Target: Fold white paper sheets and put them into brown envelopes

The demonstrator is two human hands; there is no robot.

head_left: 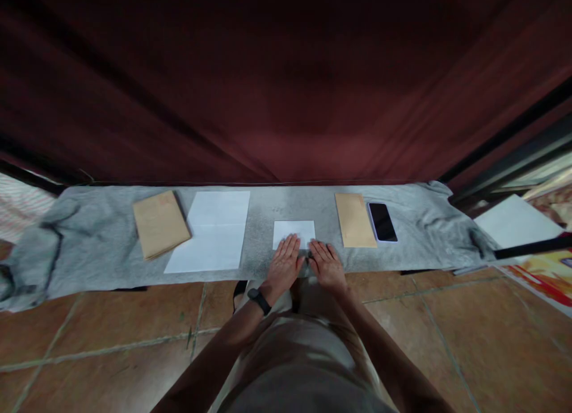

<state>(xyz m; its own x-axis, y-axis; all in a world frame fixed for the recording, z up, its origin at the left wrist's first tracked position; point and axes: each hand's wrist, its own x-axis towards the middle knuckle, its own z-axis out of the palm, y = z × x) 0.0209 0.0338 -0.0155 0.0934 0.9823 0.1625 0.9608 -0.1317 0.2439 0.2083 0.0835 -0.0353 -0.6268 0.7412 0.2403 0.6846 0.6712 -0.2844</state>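
Note:
A small white sheet of paper point(294, 227), apparently folded, lies in the middle of the grey cloth. My left hand point(286, 261) rests flat over its lower left part, fingers stretched out, a dark watch on the wrist. Beside it, my right hand point(327, 265) lies flat with its fingertips at the paper's lower right corner. Neither hand grips anything. Left of them are larger white sheets point(217, 231) with a crease across. A brown envelope point(356, 220) lies to the right of my hands.
A stack of brown envelopes point(161, 223) sits at the left, touching the white sheets. The phone point(382, 222) lies beside the single envelope. Grey cloth point(420, 228) covers the narrow table, and a dark red curtain point(286, 103) hangs behind. A white panel point(517, 221) stands far right.

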